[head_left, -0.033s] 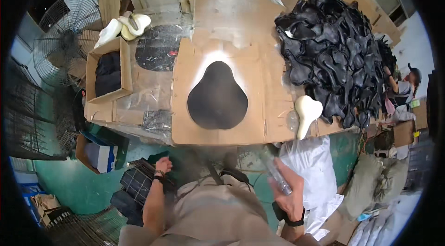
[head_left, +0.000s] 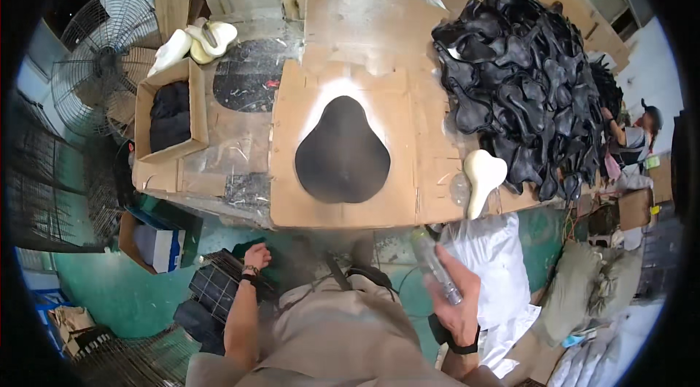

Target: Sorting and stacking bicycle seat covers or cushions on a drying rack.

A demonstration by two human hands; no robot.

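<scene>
My right hand (head_left: 461,292) is closed around a clear, tube-shaped tool with a metal end (head_left: 440,275), held tilted just off the table's front edge. What its far tip looks like is blurred. My left hand (head_left: 256,259) hangs below the table edge at my left side, fingers loosely apart, with nothing visible in it. In front of me a flat black saddle-shaped piece (head_left: 343,157) lies on a cardboard sheet (head_left: 288,168), its narrow end pointing away. Whitish marks on the cardboard surround that narrow end. To its right a cream bicycle saddle pad (head_left: 483,176) lies near the table edge.
A large heap of black saddle covers (head_left: 521,88) fills the table's right side. At left stand a cardboard box (head_left: 197,114) with black pieces, several cream pads (head_left: 211,38) and a wire fan (head_left: 106,59). White sacks (head_left: 492,256) lie below. A co-worker (head_left: 634,135) is at far right.
The clear tool in my right hand has shifted slightly, its far end now a little higher and sharper to see. My left hand has barely moved. The black piece lies as before.
</scene>
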